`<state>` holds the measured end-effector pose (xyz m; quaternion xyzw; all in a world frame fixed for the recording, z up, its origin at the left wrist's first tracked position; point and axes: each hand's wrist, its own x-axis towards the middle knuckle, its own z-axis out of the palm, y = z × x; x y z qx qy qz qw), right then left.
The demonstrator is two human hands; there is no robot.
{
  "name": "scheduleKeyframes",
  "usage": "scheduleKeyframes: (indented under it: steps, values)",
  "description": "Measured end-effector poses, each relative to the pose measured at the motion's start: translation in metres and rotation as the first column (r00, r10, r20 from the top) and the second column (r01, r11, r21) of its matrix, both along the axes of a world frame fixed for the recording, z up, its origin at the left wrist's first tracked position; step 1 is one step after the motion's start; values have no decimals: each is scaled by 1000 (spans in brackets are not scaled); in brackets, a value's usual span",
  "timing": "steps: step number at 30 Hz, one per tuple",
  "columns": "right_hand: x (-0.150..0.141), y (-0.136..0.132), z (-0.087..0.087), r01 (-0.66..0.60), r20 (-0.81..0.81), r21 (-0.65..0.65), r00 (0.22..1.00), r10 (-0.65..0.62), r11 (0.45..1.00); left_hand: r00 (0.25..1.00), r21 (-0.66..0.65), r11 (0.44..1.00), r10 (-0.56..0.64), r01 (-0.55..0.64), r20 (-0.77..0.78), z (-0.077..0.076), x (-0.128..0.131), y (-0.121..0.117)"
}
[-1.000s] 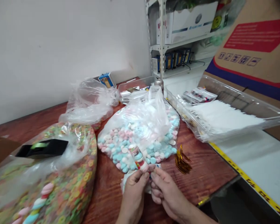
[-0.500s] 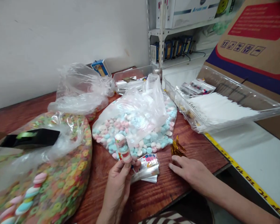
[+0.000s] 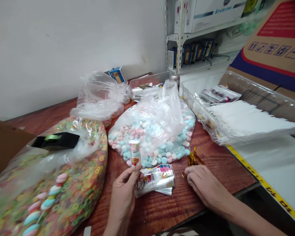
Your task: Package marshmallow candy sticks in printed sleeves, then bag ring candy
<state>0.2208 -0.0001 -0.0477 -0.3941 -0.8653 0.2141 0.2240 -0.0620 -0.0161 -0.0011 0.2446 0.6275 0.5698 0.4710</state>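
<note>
My left hand [image 3: 125, 188] pinches a small clear printed bag of marshmallow candy [image 3: 135, 153] by its lower end and holds it upright. Beneath and to the right of it, a stack of shiny printed bags [image 3: 159, 178] lies on the table. My right hand [image 3: 204, 185] rests low on the wood with its fingers curled together, just in front of a bunch of gold twist ties [image 3: 194, 157]. A thin gold sliver shows by its fingertips; what they hold is hidden. Behind both hands sits a big bag of pastel candies [image 3: 151, 131].
At left lies a large bag of ring candies [image 3: 88, 177], with a black tape dispenser [image 3: 61, 141] and candy skewers [image 3: 48, 202] on top. A clear tray [image 3: 218, 139] of white paper slips stands right. Beyond are a metal shelf [image 3: 180, 39] and a cardboard box [image 3: 272, 62].
The view has swung left, so things sit further right. My right hand's fingers have curled together beside the gold ties. My left hand still holds the candy bag, now turned a little.
</note>
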Motion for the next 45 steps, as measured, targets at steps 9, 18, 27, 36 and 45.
scheduleKeyframes:
  steps: [9, 18, 27, 36, 45]
  values:
    - [-94, -10, 39, -165, -569, -742, 668, -480, 649, 501, 96, 918, -120, 384, -857, 3, 40, 8]
    - [-132, 3, 14, -283, -556, -830, 489, -672, 481, 181, 237, 877, 175, 418, -968, -19, 39, 1]
    - [-126, 5, 12, 177, -550, -435, 724, -417, 883, 930, 50, 984, -144, 171, -339, -8, 50, 8]
    - [-124, 13, 15, 221, -471, -394, 785, -402, 892, 904, 43, 999, -16, -3, 428, 0, 67, 17]
    - [-115, 24, 19, 170, -413, -388, 846, -336, 906, 971, 118, 979, -185, 168, 152, -7, 57, 14]
